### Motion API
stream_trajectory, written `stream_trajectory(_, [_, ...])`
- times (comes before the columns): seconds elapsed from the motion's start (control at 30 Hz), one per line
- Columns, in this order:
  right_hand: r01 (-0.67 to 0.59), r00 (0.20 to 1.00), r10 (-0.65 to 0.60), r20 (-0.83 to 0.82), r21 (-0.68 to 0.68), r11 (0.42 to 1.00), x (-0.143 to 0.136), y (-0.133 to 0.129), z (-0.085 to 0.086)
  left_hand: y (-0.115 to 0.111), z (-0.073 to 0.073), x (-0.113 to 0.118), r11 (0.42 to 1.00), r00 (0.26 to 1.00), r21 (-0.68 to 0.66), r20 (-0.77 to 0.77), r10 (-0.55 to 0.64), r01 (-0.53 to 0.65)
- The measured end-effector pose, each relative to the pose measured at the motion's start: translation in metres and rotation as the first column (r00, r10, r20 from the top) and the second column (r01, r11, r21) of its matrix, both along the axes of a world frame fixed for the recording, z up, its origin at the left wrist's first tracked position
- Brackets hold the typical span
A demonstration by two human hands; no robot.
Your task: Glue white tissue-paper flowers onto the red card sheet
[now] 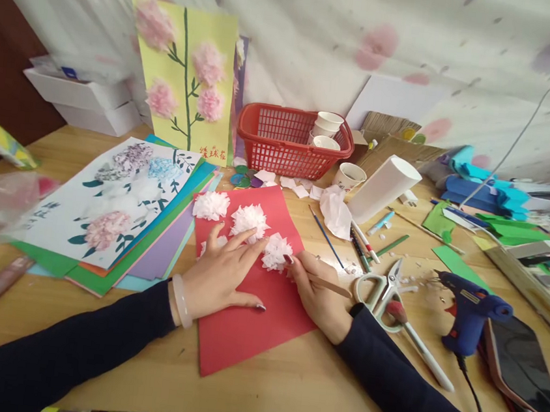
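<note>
A sheet of red paper [253,322] lies on the wooden table, bearing several white crumpled-paper flowers, among them a middle one [248,221] and an upper left one [211,205]. My left hand [218,277] rests on the sheet with its fingers spread, fingertips over the flowers and partly covering a lower left one [221,241]. At the right edge of the paper, my right hand [321,301] grips a flat brown wooden stick [329,284]. Its fingertips are beside the right-hand flower [277,252]; the stick's front end is hidden.
To the right lie scissors [384,289], a brush [420,346], a blue glue gun [470,312] and a phone [528,364]. Behind stand a red basket [290,158], a paper cup [349,176] and a white roll [385,188]. Flower pictures [72,194] lie left.
</note>
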State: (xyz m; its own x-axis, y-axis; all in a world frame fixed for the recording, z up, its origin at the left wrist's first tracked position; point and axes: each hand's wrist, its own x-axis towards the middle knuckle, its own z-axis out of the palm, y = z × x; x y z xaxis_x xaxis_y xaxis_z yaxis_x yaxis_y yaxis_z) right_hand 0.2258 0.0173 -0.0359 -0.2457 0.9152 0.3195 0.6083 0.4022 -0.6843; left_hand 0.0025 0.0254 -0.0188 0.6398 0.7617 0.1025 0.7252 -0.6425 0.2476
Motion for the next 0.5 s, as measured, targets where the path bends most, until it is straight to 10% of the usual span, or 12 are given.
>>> stream_trajectory(0.2, [0.093,0.956,-0.086,-0.282,0.013,0.996,0.0065,-0.0098,-0.001,0.0009,-0.0012,-0.0001,1.0,1.0,0.001,0.0,0.015,-0.015])
stream_trajectory(0.5, [-0.057,0.998,0.056,-0.035,-0.006,0.998,-0.0011,-0.0035,0.0062,0.0009,0.002,0.0008,1.0,1.0,-0.007,-0.023,0.011,-0.011])
